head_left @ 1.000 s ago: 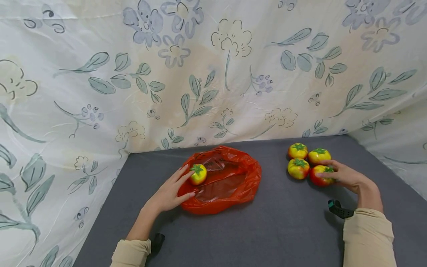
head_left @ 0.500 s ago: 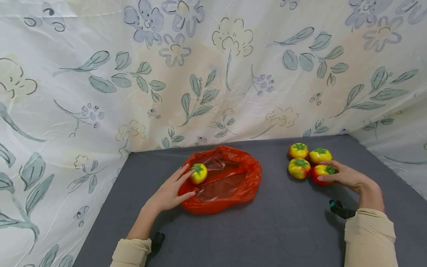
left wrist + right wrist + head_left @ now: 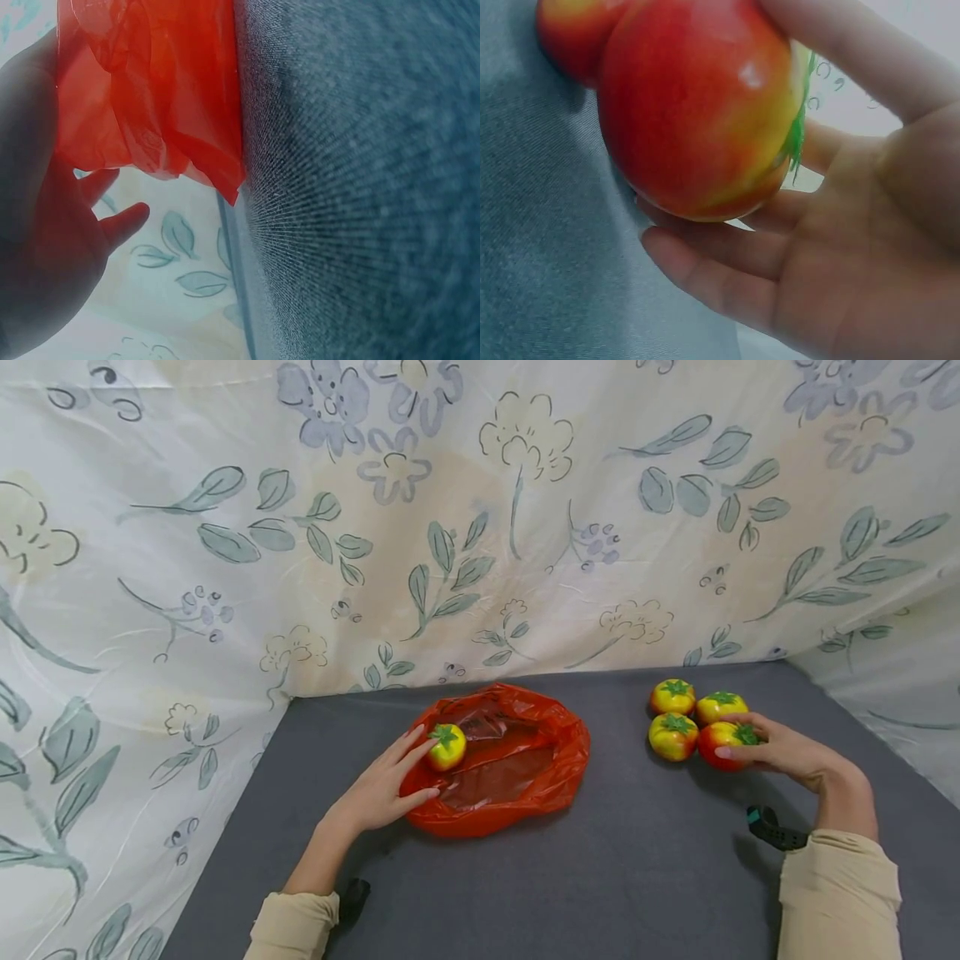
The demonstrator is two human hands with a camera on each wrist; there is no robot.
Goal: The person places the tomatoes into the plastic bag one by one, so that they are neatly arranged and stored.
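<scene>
My right hand (image 3: 797, 753) grips a red-and-yellow tomato (image 3: 720, 746), thumb on the near side and fingers behind. In the right wrist view this tomato (image 3: 697, 112) shows its red side, its green leafy top tilted towards the palm. On the left, my left hand (image 3: 382, 785) rests at the left rim of a red plastic bag (image 3: 572, 760), fingers spread and fairly straight. Just past its fingertips a yellow tomato (image 3: 447, 748) sits inside the bag's left side. The left wrist view has the bag's crumpled wall (image 3: 165, 82) beside the hand (image 3: 45, 240).
Several tomatoes sit in a cluster at the back right, among them a front-left tomato (image 3: 672, 737) and a back tomato (image 3: 672, 697). All stand on a dark grey tabletop (image 3: 600, 877). A floral cloth (image 3: 555, 543) hangs behind and along the sides.
My right thumb has closed in on the tomato, which has tipped so its leafy top leans right and has risen slightly. The left hand and bag have stayed put.
</scene>
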